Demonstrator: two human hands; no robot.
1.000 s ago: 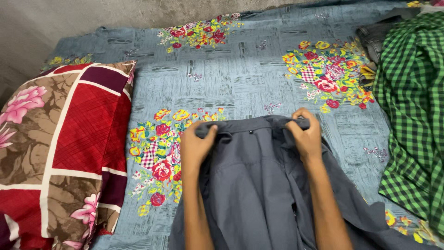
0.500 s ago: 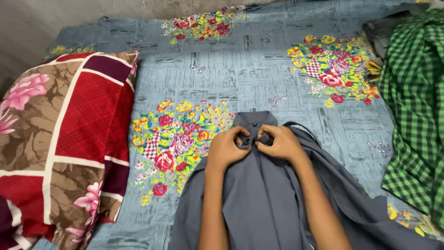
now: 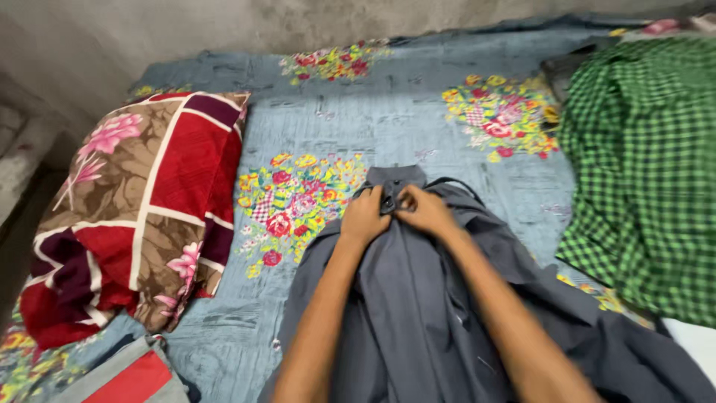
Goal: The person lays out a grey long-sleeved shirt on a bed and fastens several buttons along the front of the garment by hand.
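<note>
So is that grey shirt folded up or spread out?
Spread out, unfolded: the grey shirt lies loosely along the bedsheet, with both hands, left hand and right hand, pinching its collar.

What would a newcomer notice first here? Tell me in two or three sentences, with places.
First, at centre, the left hand and right hand meet, pinching the collar area of a grey shirt spread over the floral blue bedsheet. Next, the bright green checked cloth heaped at the right edge. Then the red and brown floral pillow lying at the left.
</note>
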